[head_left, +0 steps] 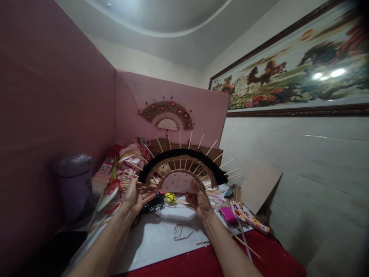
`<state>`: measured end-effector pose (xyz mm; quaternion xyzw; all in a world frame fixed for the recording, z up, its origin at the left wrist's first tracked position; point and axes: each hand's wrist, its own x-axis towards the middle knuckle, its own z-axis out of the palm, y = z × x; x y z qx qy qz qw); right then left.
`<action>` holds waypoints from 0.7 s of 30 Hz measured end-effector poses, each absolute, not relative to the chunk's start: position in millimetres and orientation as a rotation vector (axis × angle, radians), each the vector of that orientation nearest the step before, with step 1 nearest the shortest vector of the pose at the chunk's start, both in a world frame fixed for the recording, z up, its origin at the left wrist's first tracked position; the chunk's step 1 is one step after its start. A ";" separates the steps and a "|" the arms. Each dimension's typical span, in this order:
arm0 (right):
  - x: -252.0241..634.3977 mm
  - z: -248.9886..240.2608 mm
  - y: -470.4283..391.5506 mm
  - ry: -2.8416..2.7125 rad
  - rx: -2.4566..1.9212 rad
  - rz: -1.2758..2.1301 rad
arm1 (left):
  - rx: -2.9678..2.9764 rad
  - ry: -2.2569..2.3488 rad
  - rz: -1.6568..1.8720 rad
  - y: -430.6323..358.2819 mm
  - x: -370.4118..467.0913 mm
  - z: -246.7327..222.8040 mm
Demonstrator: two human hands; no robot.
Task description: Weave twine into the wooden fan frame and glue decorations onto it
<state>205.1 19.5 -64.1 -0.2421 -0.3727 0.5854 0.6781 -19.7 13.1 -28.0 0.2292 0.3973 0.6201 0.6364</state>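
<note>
Head view: right hand (202,202) clamps fan (177,182) by lower edge, left hand (137,199) at left end, hold unclear, above white sheet (154,242).

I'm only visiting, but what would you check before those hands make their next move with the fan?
1. Right hand holding the fan's dotted panel: ok.
2. Left hand gripping the fan firmly: cannot tell; it's at the left end.
3. Stick tips covered: not ok; they jut out bare.
4. Black cord tidy: not ok; heaped beside the yellow ball.
5. Flowered fan visible for comparison: ok.
</note>
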 end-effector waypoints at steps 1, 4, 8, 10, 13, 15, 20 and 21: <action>205.3 -64.0 19.9 -0.817 -0.543 1.311 | 0.534 0.901 1.409 12.4 -18.8 -27.2; 206.5 -63.3 21.1 -0.769 -0.530 1.307 | 0.569 0.880 1.382 10.9 -16.5 -26.8; 209.4 -59.4 20.7 -0.695 -0.542 1.303 | 0.656 0.787 1.357 11.3 -15.5 -30.7; 210.6 -57.0 19.8 -0.660 -0.544 1.309 | 0.714 0.762 1.387 11.6 -14.3 -32.0; 210.8 -54.9 18.5 -0.645 -0.539 1.319 | 0.792 0.755 1.476 11.3 -11.1 -32.5; 210.1 -54.6 17.8 -0.660 -0.538 1.319 | 0.815 0.743 1.522 11.1 -9.0 -32.9; 209.0 -53.8 16.2 -0.711 -0.535 1.315 | 0.783 0.689 1.588 10.9 -9.8 -32.2; 209.0 -53.5 15.8 -0.721 -0.534 1.317 | 0.775 0.669 1.598 10.7 -10.7 -31.0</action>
